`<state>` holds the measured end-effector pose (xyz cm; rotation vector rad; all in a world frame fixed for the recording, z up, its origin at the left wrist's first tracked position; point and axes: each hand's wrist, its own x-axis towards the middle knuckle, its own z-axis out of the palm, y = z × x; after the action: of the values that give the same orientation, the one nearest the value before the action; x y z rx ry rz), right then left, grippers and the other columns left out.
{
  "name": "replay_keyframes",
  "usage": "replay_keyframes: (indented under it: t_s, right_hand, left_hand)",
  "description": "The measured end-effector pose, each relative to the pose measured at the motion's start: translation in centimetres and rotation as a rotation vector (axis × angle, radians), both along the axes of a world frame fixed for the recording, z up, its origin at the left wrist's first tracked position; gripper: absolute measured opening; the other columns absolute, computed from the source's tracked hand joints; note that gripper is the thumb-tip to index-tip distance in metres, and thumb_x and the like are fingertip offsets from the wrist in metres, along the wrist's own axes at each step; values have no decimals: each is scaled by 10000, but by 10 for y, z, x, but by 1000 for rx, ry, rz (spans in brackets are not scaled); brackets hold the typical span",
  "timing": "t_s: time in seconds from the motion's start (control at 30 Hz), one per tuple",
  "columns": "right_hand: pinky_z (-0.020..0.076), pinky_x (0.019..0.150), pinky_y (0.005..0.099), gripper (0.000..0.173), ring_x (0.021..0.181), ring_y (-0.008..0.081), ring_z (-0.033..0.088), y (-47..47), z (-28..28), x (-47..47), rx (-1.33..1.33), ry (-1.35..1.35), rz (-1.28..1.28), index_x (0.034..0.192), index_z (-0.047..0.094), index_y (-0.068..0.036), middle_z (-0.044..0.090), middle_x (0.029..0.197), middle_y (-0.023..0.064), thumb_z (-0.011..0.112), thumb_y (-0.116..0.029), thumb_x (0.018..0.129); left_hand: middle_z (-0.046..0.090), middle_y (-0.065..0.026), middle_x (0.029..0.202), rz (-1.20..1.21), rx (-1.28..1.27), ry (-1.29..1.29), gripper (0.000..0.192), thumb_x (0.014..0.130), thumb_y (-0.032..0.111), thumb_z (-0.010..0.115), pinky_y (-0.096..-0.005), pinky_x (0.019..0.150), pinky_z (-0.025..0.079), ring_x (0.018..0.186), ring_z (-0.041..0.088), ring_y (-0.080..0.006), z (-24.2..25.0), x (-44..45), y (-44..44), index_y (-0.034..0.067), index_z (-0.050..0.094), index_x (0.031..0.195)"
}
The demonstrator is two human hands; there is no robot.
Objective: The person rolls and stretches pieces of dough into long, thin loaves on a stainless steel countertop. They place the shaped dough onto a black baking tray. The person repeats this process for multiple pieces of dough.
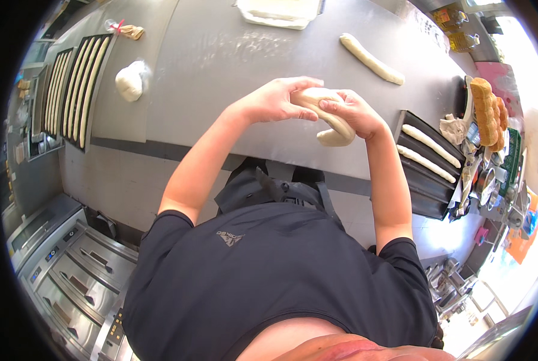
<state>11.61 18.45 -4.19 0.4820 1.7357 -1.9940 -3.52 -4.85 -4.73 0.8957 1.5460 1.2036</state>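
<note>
A strip of pale dough [334, 122] is held up over the steel worktable, folded, with one end curling below my right hand [357, 110]. The thumb and fingers of my right hand grip it. My left hand [291, 101] cups the dough's other end, thumb and fingers spread around it. Beyond my right hand a rolled dough log [373, 61] lies on the steel worktable [197, 81]. To the right, a dark grooved baking tray [418, 185] carries two long dough strips [431, 146].
A white tub [275, 16] stands at the far edge. Leftward lie a bagged dough lump [131, 83], a tied bag [131, 31] and trays of long dough strips [85, 85]. Baked loaves [483, 108] and oil bottles [463, 42] are at the right. Deck ovens [75, 280] stand at lower left.
</note>
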Motion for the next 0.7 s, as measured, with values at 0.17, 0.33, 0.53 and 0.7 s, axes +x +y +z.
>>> replay_keyframes:
  t_s: [0.17, 0.33, 0.53, 0.7]
  right_hand:
    - [581, 941, 308, 720, 1042, 147, 731, -23, 8, -12, 17, -13, 112, 1476, 711, 13, 797, 1168, 102, 847, -522, 1014]
    - [583, 1002, 372, 826, 1062, 229, 753, -14, 5, -7, 478, -82, 279, 1546, 681, -31, 809, 1177, 156, 928, -503, 915]
    - [497, 1174, 567, 522, 1390, 411, 652, -54, -136, 45, 1374, 65, -32, 1459, 714, -34, 695, 1490, 198, 789, -341, 1044]
    - [456, 1238, 564, 751, 1502, 448, 558, -108, -164, 88, 1245, 304, -99, 1597, 615, -61, 578, 1640, 214, 894, -311, 946]
  left_hand:
    - [719, 36, 907, 57, -159, -154, 214, 1069, 214, 858, -260, 737, 525, 801, 610, -63, 14, -10, -49, 56, 789, 1195]
    - [677, 69, 864, 97, -197, -143, 195, 1090, 203, 840, -248, 752, 513, 788, 574, -59, 1, -10, -91, 42, 793, 1190]
    - [682, -169, 1518, 67, -585, 1061, 664, 1030, 337, 870, -464, 1165, 530, 1349, 671, -320, -116, 19, -134, 71, 638, 1592]
    - [561, -187, 1640, 322, -488, 1045, 844, 981, 362, 888, -526, 1286, 444, 1514, 545, -409, -158, 43, -154, 128, 531, 1710]
